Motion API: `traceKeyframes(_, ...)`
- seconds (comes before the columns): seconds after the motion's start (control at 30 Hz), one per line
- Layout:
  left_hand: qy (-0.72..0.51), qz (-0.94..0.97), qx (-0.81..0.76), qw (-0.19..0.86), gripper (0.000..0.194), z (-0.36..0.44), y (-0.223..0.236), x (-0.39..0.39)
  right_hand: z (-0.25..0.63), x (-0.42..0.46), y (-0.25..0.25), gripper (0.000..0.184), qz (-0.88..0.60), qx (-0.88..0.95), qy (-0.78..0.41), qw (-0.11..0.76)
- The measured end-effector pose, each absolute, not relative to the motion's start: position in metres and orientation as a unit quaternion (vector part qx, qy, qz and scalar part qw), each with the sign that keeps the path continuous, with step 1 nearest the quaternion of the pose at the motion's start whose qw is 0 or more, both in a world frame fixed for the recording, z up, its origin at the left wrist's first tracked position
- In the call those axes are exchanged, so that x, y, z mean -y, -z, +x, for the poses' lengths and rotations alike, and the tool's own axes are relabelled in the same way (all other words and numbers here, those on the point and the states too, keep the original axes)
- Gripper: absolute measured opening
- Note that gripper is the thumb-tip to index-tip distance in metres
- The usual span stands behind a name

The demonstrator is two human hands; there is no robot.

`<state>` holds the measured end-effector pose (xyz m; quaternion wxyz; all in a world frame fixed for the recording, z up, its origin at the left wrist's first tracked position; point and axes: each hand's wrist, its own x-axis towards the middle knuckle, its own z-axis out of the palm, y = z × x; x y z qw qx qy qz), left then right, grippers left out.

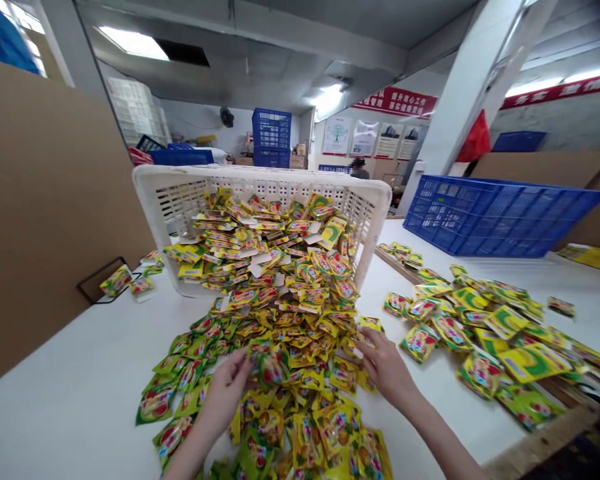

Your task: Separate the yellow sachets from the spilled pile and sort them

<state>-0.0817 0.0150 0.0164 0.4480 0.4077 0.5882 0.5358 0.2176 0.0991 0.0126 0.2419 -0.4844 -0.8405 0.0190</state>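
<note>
A big heap of small yellow and green packets [300, 380] spreads over the white table in front of me. It spills out of a white plastic basket [260, 175] lying on its side, with flat yellow boxes [240, 260] stacked inside. My left hand [225, 387] is closed, thumb and fingers pinching a green packet [273, 365] that is blurred by motion over the heap. At the heap's right edge, my right hand [387, 363] touches the packets with its fingers stretched out and slightly apart; its fingertips are partly blurred.
More packets and boxes [475, 320] lie scattered on the right, near a blue crate [500, 213]. A cardboard sheet [50, 200] stands at left beside a black wire frame [103, 283] with a few packets. Behind, a person [360, 170] and stacked blue crates [271, 137] are visible.
</note>
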Motion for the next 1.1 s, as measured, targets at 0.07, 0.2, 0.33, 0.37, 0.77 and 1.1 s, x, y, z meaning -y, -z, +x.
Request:
traceKeyframes(0.07,-0.537,0.386,-0.553,0.507,0.057,-0.065,-0.014,-0.013,0.21,-0.086,-0.03,0.019,-0.478,0.793,-0.148,0.348)
traceKeyframes(0.2,-0.542,0.368,-0.526,0.542,0.066,-0.047,-0.012,-0.008,0.164,-0.052,-0.045,0.025,-0.414,0.584,-0.546,0.435)
traceKeyframes(0.33,-0.559,0.339,-0.515,0.553,0.074,-0.036,-0.009,-0.005,0.119,-0.037,-0.028,0.038,-0.347,0.482,-0.685,0.422)
traceKeyframes(0.37,-0.558,0.343,-0.512,0.556,0.074,-0.035,-0.009,-0.004,0.114,-0.036,-0.024,0.037,-0.354,0.487,-0.675,0.426)
traceKeyframes(0.77,-0.451,0.532,-0.474,0.537,0.051,-0.034,-0.004,0.006,0.148,-0.039,-0.047,0.017,-0.364,0.817,-0.334,0.298)
traceKeyframes(1.1,-0.263,0.707,-0.482,0.446,0.082,0.007,-0.017,-0.021,0.199,-0.032,-0.036,0.044,-0.374,0.811,-0.371,0.256)
